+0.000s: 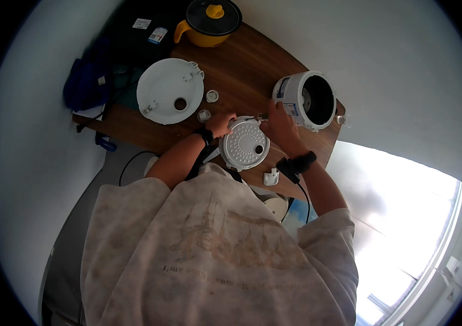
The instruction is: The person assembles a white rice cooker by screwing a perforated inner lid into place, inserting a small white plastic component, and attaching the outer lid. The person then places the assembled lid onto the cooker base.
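Observation:
A round white lid plate (pixel 240 138) with rows of small bumps and a dark round hole lies at the table's near edge, close to my body. My left hand (pixel 221 124) is closed on its upper left rim. At the plate's upper right, my right hand (pixel 281 127) is closed around what looks like a screwdriver (pixel 263 116), its thin shaft pointing left along the rim; the tip is too small to make out. Left of the plate sits a larger white round cover (pixel 160 89) with a hole and two latch-like fittings. Two small white caps (pixel 212 96) (pixel 204 116) lie between them.
A white rice cooker body (pixel 295 87) lies tipped at the right, its dark opening facing right. A small white plastic piece (pixel 270 177) rests at the near edge. A yellow pot (pixel 209 39) with a dark lid stands at the back; dark bags (pixel 133 41) and blue cloth (pixel 87 81) lie left.

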Motion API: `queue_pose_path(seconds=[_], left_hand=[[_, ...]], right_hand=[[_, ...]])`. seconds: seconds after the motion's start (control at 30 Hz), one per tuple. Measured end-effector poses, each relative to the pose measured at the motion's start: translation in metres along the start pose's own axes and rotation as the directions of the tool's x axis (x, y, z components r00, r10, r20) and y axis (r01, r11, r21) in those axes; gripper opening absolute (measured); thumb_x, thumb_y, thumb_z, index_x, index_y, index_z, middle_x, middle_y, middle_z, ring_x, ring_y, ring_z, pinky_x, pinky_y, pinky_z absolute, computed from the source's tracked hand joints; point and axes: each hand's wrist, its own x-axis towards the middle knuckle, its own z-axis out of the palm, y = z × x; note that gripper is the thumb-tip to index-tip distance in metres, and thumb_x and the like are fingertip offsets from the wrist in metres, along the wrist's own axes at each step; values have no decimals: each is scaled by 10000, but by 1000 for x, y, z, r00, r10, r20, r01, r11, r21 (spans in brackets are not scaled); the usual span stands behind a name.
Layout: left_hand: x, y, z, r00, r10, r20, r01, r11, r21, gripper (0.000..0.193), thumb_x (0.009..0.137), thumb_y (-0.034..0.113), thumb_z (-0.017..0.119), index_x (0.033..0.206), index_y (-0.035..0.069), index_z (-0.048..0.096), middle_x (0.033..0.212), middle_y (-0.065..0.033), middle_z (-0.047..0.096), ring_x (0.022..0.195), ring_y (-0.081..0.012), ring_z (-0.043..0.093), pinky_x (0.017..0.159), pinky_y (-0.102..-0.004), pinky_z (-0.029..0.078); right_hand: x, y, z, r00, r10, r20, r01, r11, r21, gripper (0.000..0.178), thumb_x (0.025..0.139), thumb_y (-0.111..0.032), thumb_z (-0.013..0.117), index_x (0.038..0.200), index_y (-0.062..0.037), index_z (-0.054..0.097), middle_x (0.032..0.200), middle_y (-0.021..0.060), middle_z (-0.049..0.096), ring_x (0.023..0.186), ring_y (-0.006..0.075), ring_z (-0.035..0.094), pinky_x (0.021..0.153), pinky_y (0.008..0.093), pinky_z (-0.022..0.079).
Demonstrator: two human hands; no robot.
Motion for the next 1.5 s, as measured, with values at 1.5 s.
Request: queue_pose_path(seconds=[1.5], left_hand=[[7, -21, 13, 980, 178, -84, -171, 982, 85, 460, 754, 53, 787, 1167, 71, 587, 764, -120, 702, 562, -213, 670, 535, -378, 529]], right_hand=[[6, 27, 26, 987, 156, -39, -154, 987, 49, 476, 901, -432, 660, 840, 40, 650, 608, 214, 646, 663, 407, 686, 682, 474, 562]])
